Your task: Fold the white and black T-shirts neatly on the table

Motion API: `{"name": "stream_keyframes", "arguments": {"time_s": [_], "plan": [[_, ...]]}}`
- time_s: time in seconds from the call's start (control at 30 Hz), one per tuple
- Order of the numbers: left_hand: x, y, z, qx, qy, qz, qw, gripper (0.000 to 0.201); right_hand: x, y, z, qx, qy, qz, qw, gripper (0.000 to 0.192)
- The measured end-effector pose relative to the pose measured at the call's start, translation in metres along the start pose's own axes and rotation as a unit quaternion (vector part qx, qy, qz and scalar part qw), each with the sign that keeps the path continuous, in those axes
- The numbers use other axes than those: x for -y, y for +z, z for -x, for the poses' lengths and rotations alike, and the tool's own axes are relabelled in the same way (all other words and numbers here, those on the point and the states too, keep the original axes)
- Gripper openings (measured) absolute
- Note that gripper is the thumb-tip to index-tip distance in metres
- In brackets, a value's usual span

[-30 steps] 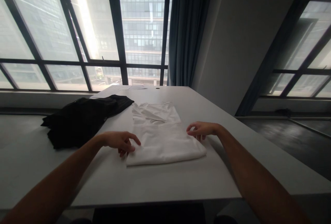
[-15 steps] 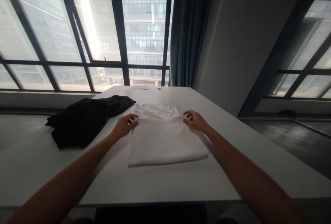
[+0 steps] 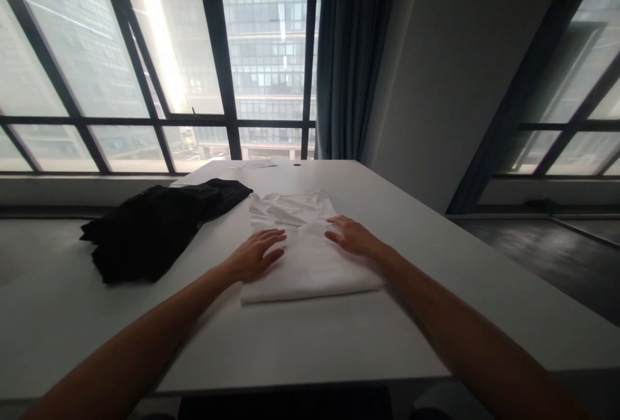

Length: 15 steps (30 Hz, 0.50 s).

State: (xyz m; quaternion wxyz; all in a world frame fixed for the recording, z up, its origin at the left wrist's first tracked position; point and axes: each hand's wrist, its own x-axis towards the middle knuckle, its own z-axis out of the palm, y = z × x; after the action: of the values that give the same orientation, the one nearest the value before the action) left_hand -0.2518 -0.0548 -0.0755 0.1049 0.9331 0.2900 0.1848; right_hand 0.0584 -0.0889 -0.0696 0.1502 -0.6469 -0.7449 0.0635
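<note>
Head view gives me a white worktop (image 3: 300,342) by tall windows (image 3: 159,64) and a blue curtain (image 3: 351,52). My left hand (image 3: 254,255) and right hand (image 3: 351,237) lie flat and unclenched on the folded white shirt (image 3: 310,265) mid-worktop; black clothes (image 3: 150,229) sit left.

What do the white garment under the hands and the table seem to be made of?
White garment: probably thin cotton knit, matte; it lies limp in soft folds with fine wrinkles. Table: smooth, pale, hard top, likely laminate, with a faint sheen from the windows.
</note>
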Motion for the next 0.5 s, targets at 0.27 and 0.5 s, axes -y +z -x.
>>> {"name": "stream_keyframes", "arguments": {"time_s": [0.27, 0.5], "plan": [[0.003, 0.021, 0.006, 0.165, -0.044, -0.041, 0.984, 0.072, 0.011, 0.022, 0.011, 0.121, -0.020, 0.043, 0.992, 0.074], [-0.003, 0.016, 0.009, 0.192, -0.037, -0.032, 0.980, 0.071, 0.015, 0.006, 0.012, 0.165, -0.023, 0.045, 0.985, 0.080]]}}
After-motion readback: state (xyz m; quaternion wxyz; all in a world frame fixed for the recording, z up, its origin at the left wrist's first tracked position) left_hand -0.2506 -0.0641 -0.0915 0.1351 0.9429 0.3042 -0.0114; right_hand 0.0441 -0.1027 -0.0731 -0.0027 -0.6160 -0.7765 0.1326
